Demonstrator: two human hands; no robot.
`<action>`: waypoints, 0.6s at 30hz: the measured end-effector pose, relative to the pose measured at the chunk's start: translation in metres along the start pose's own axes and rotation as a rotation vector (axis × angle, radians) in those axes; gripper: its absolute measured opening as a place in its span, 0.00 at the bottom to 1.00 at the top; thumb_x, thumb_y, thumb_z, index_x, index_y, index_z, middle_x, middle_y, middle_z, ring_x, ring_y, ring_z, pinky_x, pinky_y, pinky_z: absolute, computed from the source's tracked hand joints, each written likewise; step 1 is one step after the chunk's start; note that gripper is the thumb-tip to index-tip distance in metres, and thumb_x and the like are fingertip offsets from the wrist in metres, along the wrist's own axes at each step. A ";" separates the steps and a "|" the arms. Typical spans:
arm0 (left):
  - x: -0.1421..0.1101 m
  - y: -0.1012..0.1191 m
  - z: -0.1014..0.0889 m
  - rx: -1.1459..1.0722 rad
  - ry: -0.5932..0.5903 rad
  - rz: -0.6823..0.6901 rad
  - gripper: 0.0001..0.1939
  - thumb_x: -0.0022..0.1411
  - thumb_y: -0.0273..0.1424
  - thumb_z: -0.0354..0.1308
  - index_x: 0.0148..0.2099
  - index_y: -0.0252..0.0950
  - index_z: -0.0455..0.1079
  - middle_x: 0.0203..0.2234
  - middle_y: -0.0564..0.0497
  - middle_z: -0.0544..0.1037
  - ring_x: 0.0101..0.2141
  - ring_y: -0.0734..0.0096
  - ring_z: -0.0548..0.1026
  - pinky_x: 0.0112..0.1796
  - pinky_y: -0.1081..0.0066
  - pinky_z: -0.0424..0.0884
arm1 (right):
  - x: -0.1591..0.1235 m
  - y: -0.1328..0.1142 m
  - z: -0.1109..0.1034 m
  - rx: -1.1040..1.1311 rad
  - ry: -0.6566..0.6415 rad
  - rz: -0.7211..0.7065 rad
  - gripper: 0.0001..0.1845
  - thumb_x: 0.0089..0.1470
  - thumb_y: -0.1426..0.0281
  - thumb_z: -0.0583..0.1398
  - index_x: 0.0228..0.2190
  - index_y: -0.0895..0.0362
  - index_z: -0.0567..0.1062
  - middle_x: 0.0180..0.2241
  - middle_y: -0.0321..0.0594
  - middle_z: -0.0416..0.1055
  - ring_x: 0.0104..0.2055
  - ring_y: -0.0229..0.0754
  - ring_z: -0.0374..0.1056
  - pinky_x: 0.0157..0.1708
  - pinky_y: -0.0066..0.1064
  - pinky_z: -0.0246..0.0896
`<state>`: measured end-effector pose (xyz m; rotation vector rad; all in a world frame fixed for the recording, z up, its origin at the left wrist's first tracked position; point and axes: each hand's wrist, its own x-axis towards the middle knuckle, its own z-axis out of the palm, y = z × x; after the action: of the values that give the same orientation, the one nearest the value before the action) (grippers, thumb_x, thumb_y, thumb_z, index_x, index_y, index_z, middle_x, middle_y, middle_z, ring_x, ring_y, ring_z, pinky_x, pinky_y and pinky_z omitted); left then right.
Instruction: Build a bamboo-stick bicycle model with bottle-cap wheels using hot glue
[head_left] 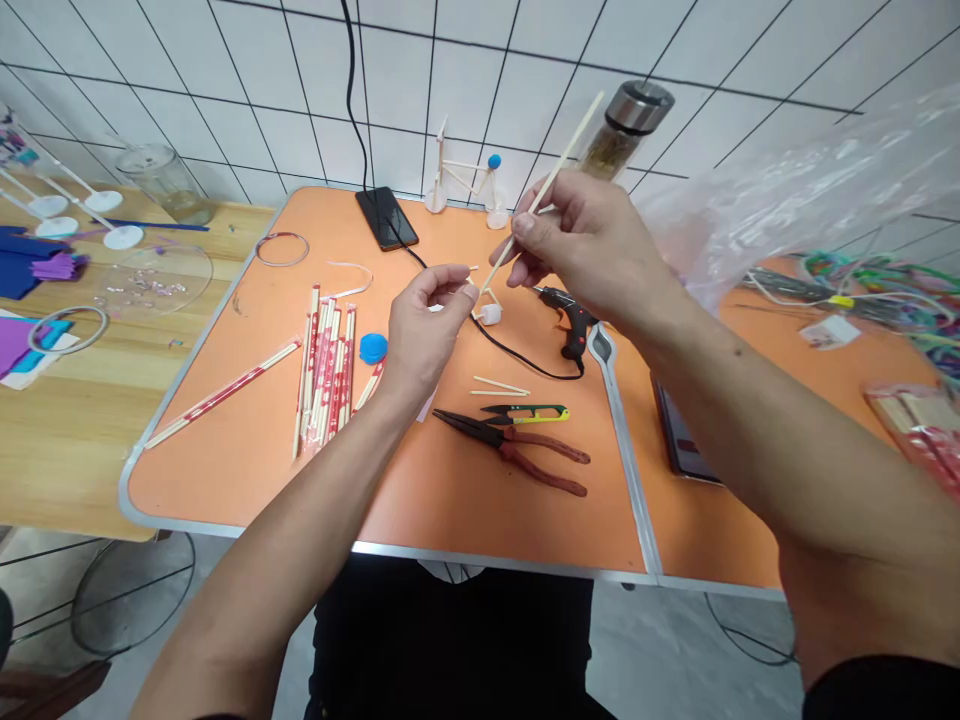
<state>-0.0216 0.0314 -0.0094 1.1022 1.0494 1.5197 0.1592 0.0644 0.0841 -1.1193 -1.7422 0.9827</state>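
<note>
One raised right hand [581,245] pinching a bamboo-like stick [564,158]

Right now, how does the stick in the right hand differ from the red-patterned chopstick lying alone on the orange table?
The plain stick is held in the right hand and raised at a slant, while the red-patterned chopstick lies flat on the orange table. The stick shows bare pale wood; the chopstick carries red markings. Both are long, thin and straight.
</note>
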 end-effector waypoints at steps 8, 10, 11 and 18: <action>-0.013 0.015 0.008 -0.117 -0.105 -0.226 0.03 0.57 0.27 0.72 0.35 0.37 0.82 0.28 0.52 0.81 0.30 0.74 0.74 0.33 0.73 0.68 | -0.028 -0.007 0.006 -0.053 0.024 0.024 0.22 0.64 0.48 0.76 0.36 0.47 0.75 0.33 0.38 0.85 0.30 0.47 0.81 0.30 0.40 0.78; -0.013 0.016 0.009 -0.140 -0.121 -0.261 0.03 0.55 0.27 0.72 0.33 0.37 0.81 0.25 0.53 0.78 0.29 0.74 0.73 0.32 0.73 0.65 | -0.030 -0.005 0.006 -0.066 0.036 0.021 0.23 0.62 0.45 0.76 0.36 0.46 0.75 0.32 0.38 0.84 0.30 0.49 0.81 0.30 0.43 0.79; -0.013 0.016 0.009 -0.147 -0.125 -0.273 0.03 0.54 0.27 0.72 0.32 0.37 0.81 0.25 0.53 0.78 0.28 0.75 0.73 0.32 0.73 0.65 | -0.031 -0.003 0.007 -0.069 0.037 0.019 0.24 0.62 0.44 0.76 0.36 0.46 0.75 0.31 0.38 0.84 0.30 0.50 0.81 0.30 0.44 0.79; -0.011 0.014 0.009 -0.159 -0.153 -0.295 0.02 0.54 0.26 0.69 0.30 0.37 0.80 0.24 0.53 0.79 0.26 0.76 0.72 0.34 0.73 0.68 | -0.031 0.002 0.010 -0.043 0.023 0.016 0.26 0.59 0.42 0.76 0.36 0.47 0.75 0.30 0.40 0.82 0.31 0.51 0.80 0.31 0.46 0.78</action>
<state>-0.0140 0.0193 0.0046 0.8944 0.9233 1.2404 0.1586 0.0347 0.0714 -1.1694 -1.7457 0.9423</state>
